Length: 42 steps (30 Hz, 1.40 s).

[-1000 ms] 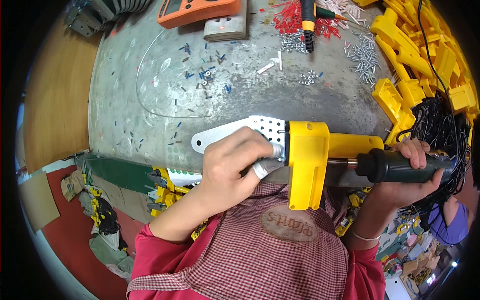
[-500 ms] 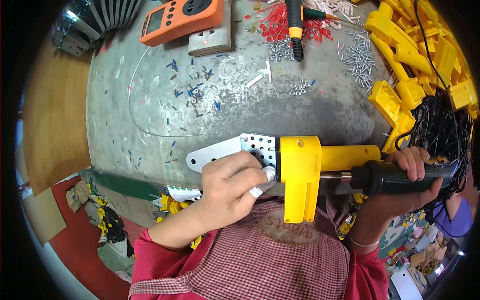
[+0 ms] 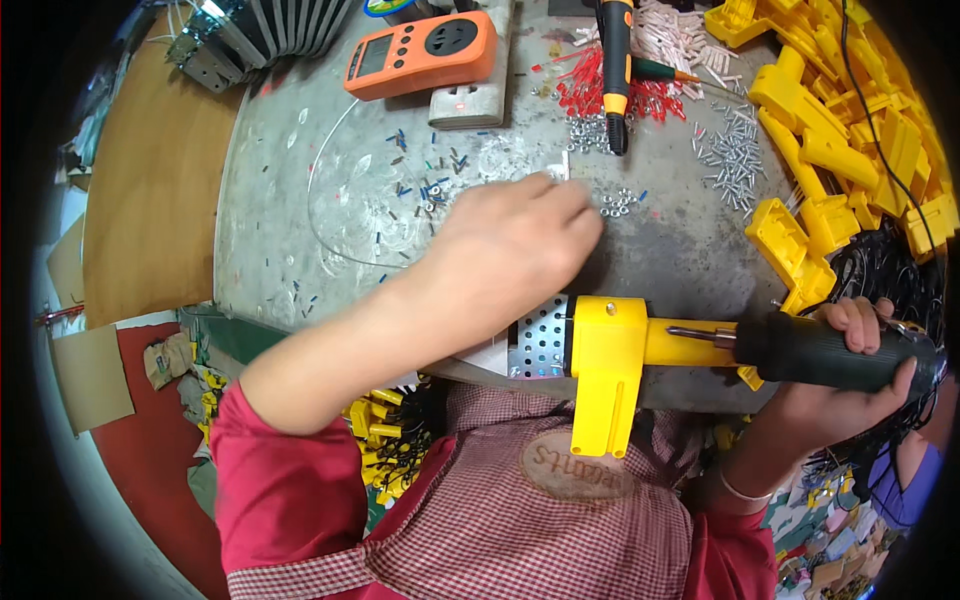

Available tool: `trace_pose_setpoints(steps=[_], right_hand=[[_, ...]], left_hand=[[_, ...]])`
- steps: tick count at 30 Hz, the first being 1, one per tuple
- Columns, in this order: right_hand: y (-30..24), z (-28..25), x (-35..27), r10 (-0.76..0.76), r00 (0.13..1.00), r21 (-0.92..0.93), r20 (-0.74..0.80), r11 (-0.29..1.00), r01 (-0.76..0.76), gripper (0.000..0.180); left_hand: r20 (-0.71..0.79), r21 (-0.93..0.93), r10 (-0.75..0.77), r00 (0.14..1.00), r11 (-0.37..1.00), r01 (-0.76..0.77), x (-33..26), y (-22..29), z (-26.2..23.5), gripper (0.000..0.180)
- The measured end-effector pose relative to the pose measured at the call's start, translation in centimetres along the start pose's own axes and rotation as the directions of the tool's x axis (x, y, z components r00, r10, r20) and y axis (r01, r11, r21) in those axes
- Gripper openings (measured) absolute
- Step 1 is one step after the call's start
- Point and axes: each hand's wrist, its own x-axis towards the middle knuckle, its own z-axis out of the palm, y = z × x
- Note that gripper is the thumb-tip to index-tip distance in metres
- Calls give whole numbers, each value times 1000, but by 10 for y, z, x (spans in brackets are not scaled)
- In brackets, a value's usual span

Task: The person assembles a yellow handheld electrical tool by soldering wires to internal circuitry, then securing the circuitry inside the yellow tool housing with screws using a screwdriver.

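Note:
My left hand [image 3: 525,235] is over the middle of the bench, slightly blurred, its fingers drawn together. Its fingertips are hidden, so what they hold, if anything, does not show. Just beyond it a thin white strip [image 3: 566,165] pokes out. My right hand [image 3: 850,355] grips a dark electric screwdriver [image 3: 830,352], whose bit points left along a yellow plastic housing [image 3: 612,340]. The bit stands apart from the screw hole. Fixed to the housing is a perforated metal plate [image 3: 543,340], partly behind my left forearm. The assembly lies at the bench's near edge.
Loose nuts [image 3: 618,203], screws [image 3: 732,155] and small blue pins [image 3: 400,190] lie scattered. An orange meter [image 3: 420,55], red-tipped pieces [image 3: 590,85] and a black-and-orange screwdriver [image 3: 616,75] sit at the back. Yellow housings [image 3: 840,120] and black cables [image 3: 870,245] crowd the right.
My left hand has left the metal plate and moved up over the bench. The electric screwdriver has drawn back from the housing, its bit now free. The view has shifted somewhat.

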Motion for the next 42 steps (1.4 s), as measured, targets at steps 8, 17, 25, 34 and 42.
trace_pose_setpoints(steps=[8,17,25,34,42], right_hand=[[11,-6,1,4,1000,25,-3,1000,-3,45],[15,-6,-1,15,999,37,-31,999,-14,45],[19,-2,2,22,997,24,-73,1000,-20,42],[26,4,6,11,974,-42,-227,999,-21,41],[27,7,6,-17,963,-108,-271,994,-12,42]], left_hand=[[415,363,284,864,819,-443,48,18,14,6],[27,90,44,999,995,-46,-1,2,-14,15],[-154,-428,-350,924,867,257,-67,35,12,19],[-228,-433,-310,923,881,188,-68,34,23,20],[-188,-500,-437,879,813,297,-67,37,21,16]])
